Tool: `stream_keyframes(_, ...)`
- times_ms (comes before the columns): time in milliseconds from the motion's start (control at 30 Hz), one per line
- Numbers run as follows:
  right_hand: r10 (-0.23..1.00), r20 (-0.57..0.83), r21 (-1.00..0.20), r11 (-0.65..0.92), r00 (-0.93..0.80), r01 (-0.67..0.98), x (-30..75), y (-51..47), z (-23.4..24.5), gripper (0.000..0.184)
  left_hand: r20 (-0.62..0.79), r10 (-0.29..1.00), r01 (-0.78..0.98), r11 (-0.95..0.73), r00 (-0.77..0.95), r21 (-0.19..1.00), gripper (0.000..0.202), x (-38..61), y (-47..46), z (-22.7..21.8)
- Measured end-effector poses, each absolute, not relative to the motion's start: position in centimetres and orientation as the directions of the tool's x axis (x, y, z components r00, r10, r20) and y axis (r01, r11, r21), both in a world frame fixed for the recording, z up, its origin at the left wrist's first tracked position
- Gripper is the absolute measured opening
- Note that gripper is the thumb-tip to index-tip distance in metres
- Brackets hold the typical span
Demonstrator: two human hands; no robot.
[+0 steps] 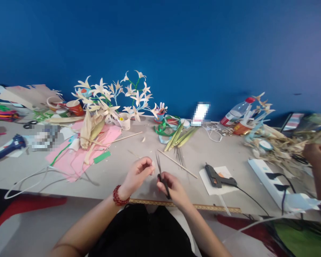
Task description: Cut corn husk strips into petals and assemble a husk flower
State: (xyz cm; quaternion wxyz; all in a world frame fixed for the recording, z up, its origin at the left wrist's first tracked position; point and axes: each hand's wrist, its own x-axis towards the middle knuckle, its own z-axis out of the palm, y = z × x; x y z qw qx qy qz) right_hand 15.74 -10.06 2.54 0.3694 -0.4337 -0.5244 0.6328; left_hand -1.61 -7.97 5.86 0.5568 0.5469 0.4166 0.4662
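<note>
In my right hand (173,187) is a pair of scissors (165,187) with dark handles, its blades pointing up and away from me. My left hand (140,173), with a red beaded bracelet (120,195) at the wrist, is closed in a pinch just left of the blades. Something small and pale shows at its fingertips, too small to name. Beyond my hands lie a thin wooden stick (178,164), several dark wires (180,157) and green-yellow husk leaves (176,137).
A black glue gun (216,175) rests on white paper at right, near a power strip (267,184). Another person's hand (318,157) reaches in at far right. Pale husk flowers (136,96) stand at the back, behind pink paper (66,160). A blue glue gun (16,142) lies left.
</note>
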Motion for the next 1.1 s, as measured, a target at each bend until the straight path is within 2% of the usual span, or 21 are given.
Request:
stream_keyframes(133,0.877,-0.226,-0.971,-0.238,-0.424,0.024,16.2,-11.0,2.0,0.05,0.065,0.971,-0.042,-0.057,0.23,0.997,0.015,-1.9,-7.7,5.8)
stream_keyframes(433,0.869,-0.267,-0.955,-0.297,-0.416,-0.008,15.7,-10.9,2.1,0.053,0.066,0.97,0.033,-0.076,0.233,0.997,0.014,-2.0,-7.5,5.8)
stream_keyframes(1100,0.881,-0.269,-0.955,-0.296,-0.389,-0.008,15.6,-11.3,1.3,0.053,0.032,0.966,-0.063,-0.016,0.255,0.998,0.018,-1.9,-7.5,5.4)
